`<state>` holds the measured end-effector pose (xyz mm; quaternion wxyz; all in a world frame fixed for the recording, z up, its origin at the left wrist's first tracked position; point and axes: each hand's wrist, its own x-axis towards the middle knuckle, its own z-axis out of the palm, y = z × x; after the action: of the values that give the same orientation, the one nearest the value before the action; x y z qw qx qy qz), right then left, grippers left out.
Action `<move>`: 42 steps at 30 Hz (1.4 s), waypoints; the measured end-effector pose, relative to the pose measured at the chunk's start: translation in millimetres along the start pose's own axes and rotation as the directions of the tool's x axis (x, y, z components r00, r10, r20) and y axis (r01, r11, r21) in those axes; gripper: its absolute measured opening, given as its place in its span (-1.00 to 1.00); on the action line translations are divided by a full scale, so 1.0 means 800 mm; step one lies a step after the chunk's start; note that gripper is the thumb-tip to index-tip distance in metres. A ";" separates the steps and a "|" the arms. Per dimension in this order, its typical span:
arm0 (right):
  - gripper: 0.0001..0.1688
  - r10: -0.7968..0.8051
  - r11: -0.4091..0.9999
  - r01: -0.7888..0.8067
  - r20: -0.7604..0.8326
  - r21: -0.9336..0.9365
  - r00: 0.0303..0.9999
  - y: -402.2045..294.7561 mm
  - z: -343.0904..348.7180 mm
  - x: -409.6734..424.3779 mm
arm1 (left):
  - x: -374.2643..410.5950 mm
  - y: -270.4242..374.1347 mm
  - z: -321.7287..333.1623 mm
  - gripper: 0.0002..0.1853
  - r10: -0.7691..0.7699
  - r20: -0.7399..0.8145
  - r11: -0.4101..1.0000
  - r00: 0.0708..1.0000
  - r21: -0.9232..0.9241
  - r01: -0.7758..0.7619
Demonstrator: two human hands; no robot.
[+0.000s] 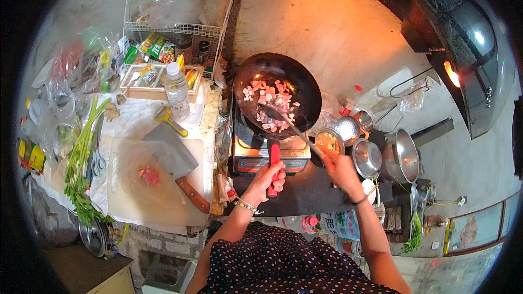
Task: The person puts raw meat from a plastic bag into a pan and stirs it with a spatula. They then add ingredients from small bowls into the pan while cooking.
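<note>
A dark wok (304,77) sits on a gas stove (267,162), with pieces of pinkish meat (276,100) spread over its bottom. My left hand (263,181) grips the wok's red handle (274,153). In my right hand (341,171) is the shaft of a metal spatula (304,135); its head lies among the meat, partly hidden. Right of the stove, close to my right hand, stands a metal bowl of yellowish food (327,142).
Left of the stove, a cleaver (173,151) and a plastic bag with some raw meat (150,175) lie on a white cutting board (116,208). Celery (77,167), scissors (98,163), a peeler (171,121) and a water bottle (177,94) are nearby. Steel bowls (366,157) stand right; a range hood (470,57) hangs above.
</note>
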<state>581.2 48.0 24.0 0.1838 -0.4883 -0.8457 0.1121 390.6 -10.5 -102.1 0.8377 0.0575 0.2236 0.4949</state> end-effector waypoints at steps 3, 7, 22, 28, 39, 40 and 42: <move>-0.69 0.162 0.983 -0.169 0.095 0.071 0.982 0.004 0.001 0.017 | 0.002 0.003 0.004 -0.78 0.013 0.000 1.000 1.000 -0.005 -0.013; -0.70 0.335 0.927 -0.338 0.044 0.164 0.941 -0.037 -0.048 0.034 | -0.001 -0.001 -0.003 -0.78 0.023 -0.002 1.000 1.000 0.000 -0.023; -0.69 0.126 0.992 -0.125 0.019 -0.019 0.992 0.006 0.011 -0.007 | -0.001 0.001 -0.002 -0.77 0.012 -0.013 1.000 1.000 -0.005 -0.012; -0.68 0.170 0.985 -0.171 0.035 0.032 0.985 -0.014 -0.040 -0.015 | 0.001 -0.001 -0.004 -0.76 0.022 0.003 1.000 1.000 -0.008 -0.022; -0.72 0.096 0.993 -0.097 0.014 0.066 0.995 0.010 0.004 -0.017 | 0.002 -0.002 -0.001 -0.76 0.016 -0.005 1.000 1.000 0.008 -0.016; -0.73 0.023 0.997 -0.024 0.011 0.076 1.000 0.011 0.015 -0.006 | -0.001 0.001 -0.001 -0.75 0.035 -0.005 0.999 0.999 0.014 -0.034; -0.72 0.039 0.997 -0.041 0.033 0.071 0.999 0.009 -0.006 0.006 | 0.000 0.004 0.000 -0.75 0.036 0.002 0.999 0.999 0.001 -0.036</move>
<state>587.0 56.2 26.8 0.1857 -0.4963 -0.8341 0.1536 387.6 -8.8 -101.3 0.8288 0.0622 0.2220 0.5099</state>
